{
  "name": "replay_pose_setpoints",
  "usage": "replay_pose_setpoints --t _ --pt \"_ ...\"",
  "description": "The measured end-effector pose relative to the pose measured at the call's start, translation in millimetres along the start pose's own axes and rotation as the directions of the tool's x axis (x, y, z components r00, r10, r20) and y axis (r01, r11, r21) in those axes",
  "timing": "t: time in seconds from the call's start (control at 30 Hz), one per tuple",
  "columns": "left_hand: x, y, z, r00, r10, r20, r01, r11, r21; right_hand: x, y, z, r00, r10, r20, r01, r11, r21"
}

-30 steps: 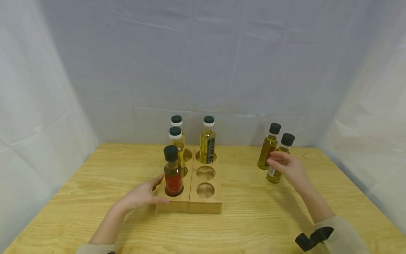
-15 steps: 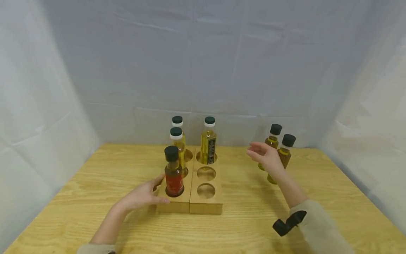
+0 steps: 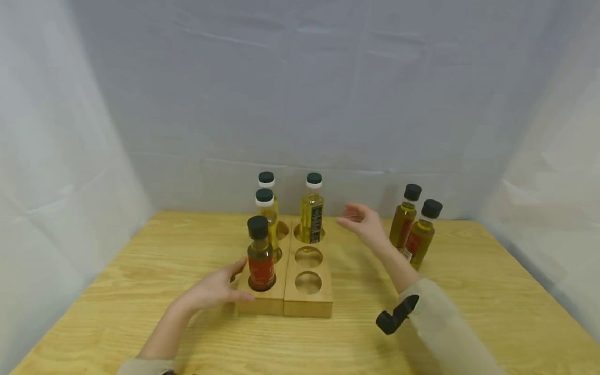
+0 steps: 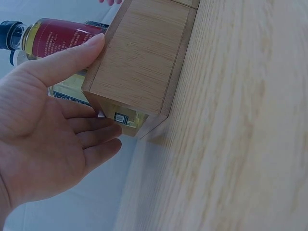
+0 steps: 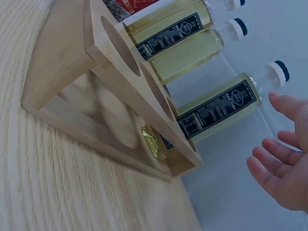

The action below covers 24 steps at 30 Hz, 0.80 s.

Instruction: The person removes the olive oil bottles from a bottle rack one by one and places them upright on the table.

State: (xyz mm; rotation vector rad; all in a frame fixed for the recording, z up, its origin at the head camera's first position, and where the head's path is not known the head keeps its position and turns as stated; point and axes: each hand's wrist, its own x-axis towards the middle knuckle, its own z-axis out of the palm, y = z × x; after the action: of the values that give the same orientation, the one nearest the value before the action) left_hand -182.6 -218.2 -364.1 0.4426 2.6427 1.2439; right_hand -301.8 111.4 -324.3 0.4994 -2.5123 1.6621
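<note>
A wooden bottle rack (image 3: 308, 307) with round holes stands mid-table, made of two blocks side by side. My left hand (image 3: 213, 289) grips its near left corner, thumb on the front edge and fingers at the left side. In the left block's front hole sits a dark-capped bottle with a red label (image 3: 261, 271); two green-capped oil bottles stand behind it. One green-capped oil bottle (image 3: 311, 216) fills the right block's back hole. Just right of that bottle, my right hand (image 3: 367, 229) hovers with nothing in it, thumb and fingers apart. The right wrist view shows its fingers (image 5: 274, 168) beside the bottle's neck.
Two black-capped oil bottles (image 3: 402, 224) (image 3: 420, 239) with red labels stand close together on the wooden table (image 3: 356, 338) at the right. Pale sheeting (image 3: 328, 104) hangs behind and along both sides.
My right hand has moved left from the two black-capped bottles, over to the green-capped bottle at the rack's back right. My left hand stays at the rack's corner.
</note>
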Motion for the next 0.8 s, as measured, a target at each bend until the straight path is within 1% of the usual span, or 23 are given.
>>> replay_pose_setpoints --t 0.2,0.43,0.6,0.8 --pt "1.9 -1.8 1.0 1.000 -0.012 -0.013 0.012 1.000 0.004 13 -3 16 0.999 0.030 0.032 -0.030 1.000 0.000" --pt "2.0 -3.0 0.7 1.000 -0.013 -0.006 0.013 1.000 -0.005 28 -5 31 0.998 0.028 0.054 -0.028 1.000 0.003" --pt "0.8 -1.2 0.4 1.000 0.006 -0.002 -0.006 1.000 -0.004 33 -6 43 0.998 0.032 0.061 -0.033 0.999 0.008" --pt "-0.1 0.0 0.2 1.000 0.010 0.003 -0.010 1.000 -0.004 34 -8 55 0.996 0.056 0.062 -0.054 0.998 -0.036"
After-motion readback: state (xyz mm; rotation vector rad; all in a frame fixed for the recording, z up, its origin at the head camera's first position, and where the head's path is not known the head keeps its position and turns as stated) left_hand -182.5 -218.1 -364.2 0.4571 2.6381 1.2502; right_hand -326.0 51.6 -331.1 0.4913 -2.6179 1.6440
